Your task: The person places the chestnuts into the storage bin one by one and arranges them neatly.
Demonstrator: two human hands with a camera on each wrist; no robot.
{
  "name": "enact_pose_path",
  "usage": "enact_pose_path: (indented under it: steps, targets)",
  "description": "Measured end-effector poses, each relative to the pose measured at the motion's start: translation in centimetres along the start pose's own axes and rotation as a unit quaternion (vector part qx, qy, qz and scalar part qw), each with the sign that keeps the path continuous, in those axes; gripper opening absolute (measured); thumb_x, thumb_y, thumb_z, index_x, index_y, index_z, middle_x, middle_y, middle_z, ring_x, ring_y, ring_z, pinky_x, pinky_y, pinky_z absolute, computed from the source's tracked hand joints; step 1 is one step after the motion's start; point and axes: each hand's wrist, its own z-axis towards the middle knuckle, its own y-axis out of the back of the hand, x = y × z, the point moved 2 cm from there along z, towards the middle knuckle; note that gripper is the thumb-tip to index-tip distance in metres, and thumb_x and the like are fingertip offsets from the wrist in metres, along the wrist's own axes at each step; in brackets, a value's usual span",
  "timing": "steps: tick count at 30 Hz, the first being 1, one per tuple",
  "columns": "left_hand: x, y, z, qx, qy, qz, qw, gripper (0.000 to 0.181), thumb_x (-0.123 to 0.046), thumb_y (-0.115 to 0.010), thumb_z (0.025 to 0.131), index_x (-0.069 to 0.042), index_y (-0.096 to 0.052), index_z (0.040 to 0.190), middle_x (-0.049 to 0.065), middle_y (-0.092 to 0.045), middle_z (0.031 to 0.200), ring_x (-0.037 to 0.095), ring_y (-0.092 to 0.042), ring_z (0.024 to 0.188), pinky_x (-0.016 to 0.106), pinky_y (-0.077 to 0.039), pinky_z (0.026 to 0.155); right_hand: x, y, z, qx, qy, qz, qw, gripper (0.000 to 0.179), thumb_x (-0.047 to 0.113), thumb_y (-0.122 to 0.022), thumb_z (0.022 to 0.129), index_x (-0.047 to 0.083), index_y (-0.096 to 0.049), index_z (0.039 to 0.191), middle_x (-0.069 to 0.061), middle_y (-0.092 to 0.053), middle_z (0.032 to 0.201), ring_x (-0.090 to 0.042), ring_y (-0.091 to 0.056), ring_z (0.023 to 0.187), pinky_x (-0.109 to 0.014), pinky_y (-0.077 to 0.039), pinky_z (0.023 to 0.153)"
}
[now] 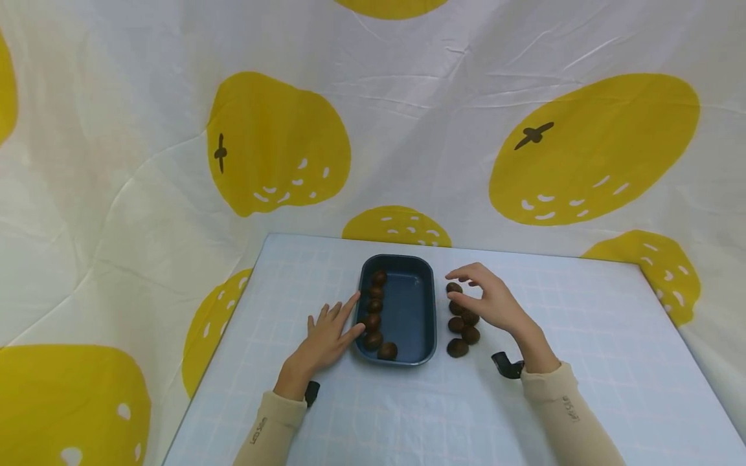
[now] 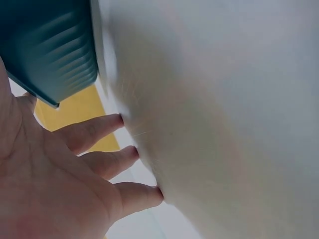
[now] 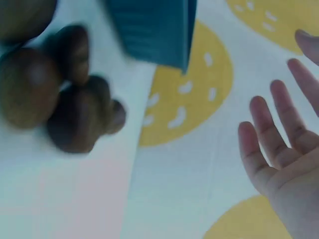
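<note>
A dark blue rectangular tray [image 1: 415, 317] sits on the table, with several round brown chestnut-like things [image 1: 373, 340] lined along its left side and one near its front edge. My left hand [image 1: 322, 340] lies spread at the tray's left wall, its thumb and index finger at the rim. In the left wrist view three other fingertips touch the tabletop. To the right of the tray, several more of the brown rounds [image 1: 457, 348] lie grouped on the table. Over the far end of that group hovers my right hand [image 1: 494, 303], fingers parted and slightly bent, holding nothing.
A pale checked cloth covers the table [image 1: 612, 362]. Behind it hangs a white curtain [image 1: 408, 142] with big yellow fruit prints. Black wrist-worn pieces [image 1: 507, 366] show near both cuffs.
</note>
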Motion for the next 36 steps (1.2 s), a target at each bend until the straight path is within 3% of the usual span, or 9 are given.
enact_pose_path:
  steps: [3,14,19,25,29,36]
  targets:
    - [0.0,0.0,0.0,0.002,0.000,0.002,1.0000,0.068,-0.066,-0.036,0.100,-0.049,-0.006,0.159,0.021,-0.029,0.159,0.050,-0.013,0.146,0.075,-0.002,0.107,-1.1,0.6,-1.0,-0.016,-0.033,0.004,0.9993,0.032,0.017,-0.076,0.092,0.015,-0.067,0.123,-0.001,-0.061,0.122,-0.022,-0.055,0.111,-0.052,-0.048,0.092]
    - [0.0,0.0,0.0,0.007,0.002,-0.003,1.0000,0.067,-0.065,-0.037,0.101,-0.049,-0.006,0.158,0.021,-0.027,0.160,0.050,-0.012,0.146,0.074,-0.001,0.108,-4.8,0.8,-4.0,-0.046,-0.072,0.001,0.9963,0.032,0.015,-0.075,0.092,0.009,-0.068,0.123,-0.008,-0.062,0.120,-0.035,-0.055,0.110,-0.058,-0.046,0.090]
    - [0.0,0.1,0.0,0.007,0.002,0.001,1.0000,0.068,-0.066,-0.036,0.101,-0.050,-0.005,0.158,0.020,-0.028,0.160,0.050,-0.013,0.146,0.075,-0.002,0.108,-6.5,0.7,-3.8,-0.040,-0.107,-0.003,0.9934,0.035,0.020,-0.073,0.094,0.010,-0.066,0.127,-0.011,-0.060,0.123,-0.038,-0.055,0.112,-0.059,-0.046,0.092]
    - [-0.1,0.1,0.0,0.009,-0.005,-0.004,0.9999,0.068,-0.064,-0.037,0.101,-0.048,-0.005,0.159,0.021,-0.027,0.160,0.051,-0.012,0.146,0.075,-0.001,0.108,-8.8,0.3,-2.0,-0.005,-0.138,-0.002,0.9904,0.038,0.023,-0.071,0.096,0.007,-0.065,0.130,-0.016,-0.058,0.128,-0.040,-0.054,0.116,-0.060,-0.045,0.094]
    - [0.0,0.1,0.0,0.009,-0.003,-0.002,1.0000,0.068,-0.065,-0.037,0.101,-0.048,-0.006,0.159,0.021,-0.028,0.160,0.051,-0.013,0.146,0.075,-0.001,0.108,-9.9,-0.1,-0.6,0.029,-0.127,-0.007,0.9914,0.035,0.020,-0.070,0.097,0.006,-0.066,0.129,-0.015,-0.059,0.130,-0.039,-0.052,0.118,-0.060,-0.044,0.095]
    - [0.1,0.0,0.0,0.005,0.000,-0.003,1.0000,0.068,-0.065,-0.037,0.101,-0.048,-0.007,0.159,0.020,-0.028,0.160,0.050,-0.012,0.146,0.075,-0.001,0.108,-10.8,-0.5,1.8,0.109,-0.043,0.009,0.9931,0.036,-0.005,-0.067,0.091,-0.002,-0.066,0.127,-0.017,-0.063,0.127,-0.039,-0.052,0.115,-0.061,-0.044,0.095]
